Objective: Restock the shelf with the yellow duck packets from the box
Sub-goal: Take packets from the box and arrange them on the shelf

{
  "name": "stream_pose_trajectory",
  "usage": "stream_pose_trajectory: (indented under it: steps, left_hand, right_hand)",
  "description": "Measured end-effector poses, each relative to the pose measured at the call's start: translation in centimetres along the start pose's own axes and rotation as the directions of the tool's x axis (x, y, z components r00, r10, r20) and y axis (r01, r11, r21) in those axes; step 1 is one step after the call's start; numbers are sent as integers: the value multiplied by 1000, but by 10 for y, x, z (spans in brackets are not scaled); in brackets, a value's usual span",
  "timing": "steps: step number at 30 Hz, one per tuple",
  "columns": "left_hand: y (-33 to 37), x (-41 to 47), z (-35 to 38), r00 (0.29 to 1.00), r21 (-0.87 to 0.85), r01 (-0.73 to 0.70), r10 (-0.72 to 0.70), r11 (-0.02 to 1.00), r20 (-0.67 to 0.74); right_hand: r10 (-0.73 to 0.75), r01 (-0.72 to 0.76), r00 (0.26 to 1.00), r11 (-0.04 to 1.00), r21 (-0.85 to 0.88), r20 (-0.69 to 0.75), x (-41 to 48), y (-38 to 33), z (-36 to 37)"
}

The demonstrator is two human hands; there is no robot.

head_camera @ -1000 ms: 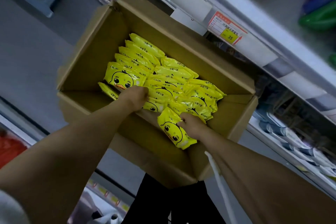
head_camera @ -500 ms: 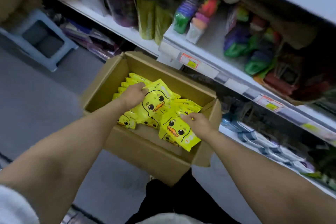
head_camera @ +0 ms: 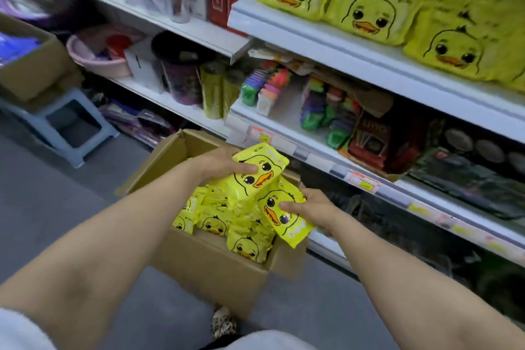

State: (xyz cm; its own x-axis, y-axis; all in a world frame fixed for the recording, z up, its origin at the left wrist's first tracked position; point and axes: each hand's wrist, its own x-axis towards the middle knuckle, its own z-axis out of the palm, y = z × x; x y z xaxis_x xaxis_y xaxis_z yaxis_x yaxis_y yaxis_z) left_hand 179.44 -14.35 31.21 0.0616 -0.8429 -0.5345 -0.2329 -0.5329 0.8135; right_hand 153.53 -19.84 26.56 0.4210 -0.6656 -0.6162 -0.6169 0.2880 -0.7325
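An open cardboard box [head_camera: 210, 267] stands on the floor below me, with several yellow duck packets [head_camera: 244, 241] lying inside. My left hand [head_camera: 218, 165] grips one duck packet [head_camera: 255, 176] lifted above the box. My right hand [head_camera: 312, 207] holds a second duck packet [head_camera: 284, 216] by its side, over the box's right edge. On the upper white shelf [head_camera: 341, 45] at top right, a row of larger yellow duck packets [head_camera: 369, 11] stands face out.
The middle shelf [head_camera: 284, 122] holds colourful small goods and a brown tray with price tags on its lip. A pink basin [head_camera: 96, 60] and dark containers sit at left. A pale blue stool [head_camera: 68, 128] and another cardboard box [head_camera: 31, 65] stand on the grey floor, left.
Both hands have lifted their packets up out of the box. My view has tilted upward, bringing the upper shelf with duck packets into sight.
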Motion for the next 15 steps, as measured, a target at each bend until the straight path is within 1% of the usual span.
stream_pose_trajectory:
  steps: [3, 6, 10, 13, 15]
  left_hand:
    - [35, -15, 23, 998, -8, -27, 27, 1000, 61]
    - [74, -28, 58, 997, 60, -75, 73, 995, 37]
    - [137, -43, 125, 991, 135, -134, 135, 982, 7]
    - [191, -53, 179, 983, 150, -183, 180, 972, 37]
    - [226, -56, 214, 975, 146, -221, 213, 964, 70]
  right_hand:
    - [-29, 28, 999, 999, 43, 19, -23, 6, -29]
    - [-70, 70, 998, 997, 45, -7, -52, 17, -66]
    - [-113, 118, 991, 991, 69, -73, -101, 41, -132]
    - [-165, 169, 981, 985, 26, -103, -140, 56, -187]
    - [-183, 190, 974, 981, 44, -131, -166, 66, -223]
